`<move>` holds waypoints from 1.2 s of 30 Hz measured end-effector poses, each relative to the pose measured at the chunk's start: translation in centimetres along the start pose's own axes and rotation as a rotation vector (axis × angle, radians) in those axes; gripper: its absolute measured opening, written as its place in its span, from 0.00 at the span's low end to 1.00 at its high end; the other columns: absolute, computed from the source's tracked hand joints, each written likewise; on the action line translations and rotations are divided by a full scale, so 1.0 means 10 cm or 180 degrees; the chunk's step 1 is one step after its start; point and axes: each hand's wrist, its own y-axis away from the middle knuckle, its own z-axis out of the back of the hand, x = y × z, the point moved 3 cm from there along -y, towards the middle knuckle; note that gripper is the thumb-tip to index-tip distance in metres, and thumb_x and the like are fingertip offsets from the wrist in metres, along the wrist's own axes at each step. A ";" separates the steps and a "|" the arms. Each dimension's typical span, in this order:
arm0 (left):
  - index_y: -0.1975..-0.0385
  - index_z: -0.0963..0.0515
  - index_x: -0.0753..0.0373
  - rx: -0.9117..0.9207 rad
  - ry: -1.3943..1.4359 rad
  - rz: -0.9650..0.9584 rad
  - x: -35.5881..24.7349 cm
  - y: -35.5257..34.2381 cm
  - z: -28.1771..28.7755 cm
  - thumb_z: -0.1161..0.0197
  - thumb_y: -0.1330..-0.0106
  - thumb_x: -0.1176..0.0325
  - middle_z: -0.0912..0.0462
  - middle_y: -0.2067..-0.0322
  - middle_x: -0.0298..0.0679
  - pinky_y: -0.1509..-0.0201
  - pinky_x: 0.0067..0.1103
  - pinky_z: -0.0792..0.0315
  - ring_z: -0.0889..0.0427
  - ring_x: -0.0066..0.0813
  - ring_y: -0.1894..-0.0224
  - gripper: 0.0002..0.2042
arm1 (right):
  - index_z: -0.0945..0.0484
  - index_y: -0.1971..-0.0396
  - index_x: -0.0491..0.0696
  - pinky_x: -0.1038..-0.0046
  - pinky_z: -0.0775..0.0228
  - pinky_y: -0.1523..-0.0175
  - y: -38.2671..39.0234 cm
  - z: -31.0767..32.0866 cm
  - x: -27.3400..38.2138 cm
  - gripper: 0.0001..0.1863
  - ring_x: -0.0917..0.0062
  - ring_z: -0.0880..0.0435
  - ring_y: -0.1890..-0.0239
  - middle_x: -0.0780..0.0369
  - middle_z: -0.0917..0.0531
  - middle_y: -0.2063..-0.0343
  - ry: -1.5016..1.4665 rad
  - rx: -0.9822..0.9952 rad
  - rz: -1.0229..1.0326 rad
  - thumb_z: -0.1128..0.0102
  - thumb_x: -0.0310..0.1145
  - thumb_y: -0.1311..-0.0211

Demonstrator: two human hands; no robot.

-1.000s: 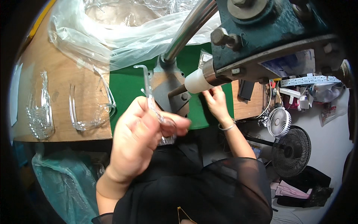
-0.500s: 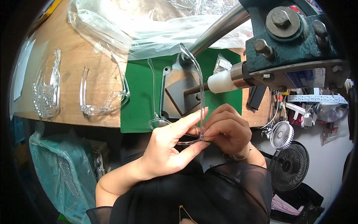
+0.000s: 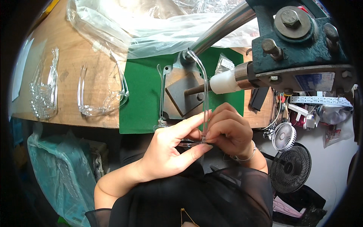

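Note:
I hold a clear eyeglass frame (image 3: 205, 87) just in front of the green mat, its two temples pointing away from me. My left hand (image 3: 164, 151) is closed around the front of the frame, thumb and fingers pinching near the right-hand hinge. Against that same hinge corner, my right hand (image 3: 231, 130) has its thumb and fingertips pressed together, the other fingers curled. Whether a small part sits between those fingertips is hidden. Most of the lens rims lie behind my left hand.
Beyond my hands stands a green press (image 3: 298, 49) with a white collar (image 3: 223, 82), above a metal plate (image 3: 177, 99) on the green mat (image 3: 140, 90). More clear frames (image 3: 102, 108) and a stack of them (image 3: 43, 98) lie left. Plastic sheeting (image 3: 162, 38) covers the back; fans (image 3: 291, 168) stand right.
The frame has turned slightly in my hands, so its left temple has shifted right and stands nearer the other one. Both hands keep nearly the same grip; the whole view has shifted a little.

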 end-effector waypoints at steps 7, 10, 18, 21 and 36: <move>0.47 0.38 0.71 0.0021 -0.0239 -0.0028 -0.06 0.01 -0.02 0.38 0.50 0.77 0.22 0.68 0.38 0.60 0.13 0.34 0.26 0.16 0.69 0.28 | 0.25 0.77 0.47 0.77 0.34 0.68 0.03 0.00 -0.02 0.07 0.74 0.29 0.73 0.65 0.24 0.77 -0.0076 -0.0075 0.0049 0.36 0.26 0.58; 0.47 0.38 0.70 -0.0166 -0.0468 -0.0074 -0.09 0.01 -0.02 0.38 0.51 0.77 0.23 0.67 0.39 0.61 0.12 0.34 0.26 0.16 0.69 0.28 | 0.26 0.77 0.47 0.76 0.34 0.67 0.01 -0.02 -0.03 0.07 0.74 0.29 0.73 0.65 0.24 0.77 -0.0089 0.0023 -0.0053 0.36 0.27 0.57; 0.46 0.37 0.64 -0.0115 -0.0095 0.0271 -0.11 0.03 -0.02 0.37 0.51 0.77 0.21 0.71 0.43 0.66 0.16 0.27 0.22 0.19 0.68 0.29 | 0.26 0.77 0.47 0.77 0.33 0.68 0.05 -0.05 -0.01 0.06 0.74 0.28 0.73 0.65 0.23 0.76 0.0058 -0.0196 0.0176 0.37 0.27 0.57; 0.46 0.37 0.64 -0.0196 -0.0265 0.0133 -0.11 0.04 -0.02 0.37 0.50 0.76 0.21 0.72 0.41 0.65 0.16 0.27 0.23 0.18 0.68 0.28 | 0.26 0.77 0.46 0.78 0.33 0.68 0.06 -0.05 -0.04 0.07 0.75 0.27 0.73 0.65 0.23 0.76 -0.0182 -0.0191 0.0056 0.37 0.26 0.57; 0.46 0.40 0.71 0.0077 -0.0485 0.0039 -0.13 0.06 0.01 0.39 0.48 0.76 0.22 0.64 0.41 0.58 0.14 0.33 0.25 0.17 0.64 0.28 | 0.26 0.75 0.44 0.79 0.36 0.69 0.06 -0.08 -0.10 0.07 0.76 0.28 0.74 0.63 0.25 0.77 -0.0812 -0.0070 -0.0035 0.37 0.23 0.56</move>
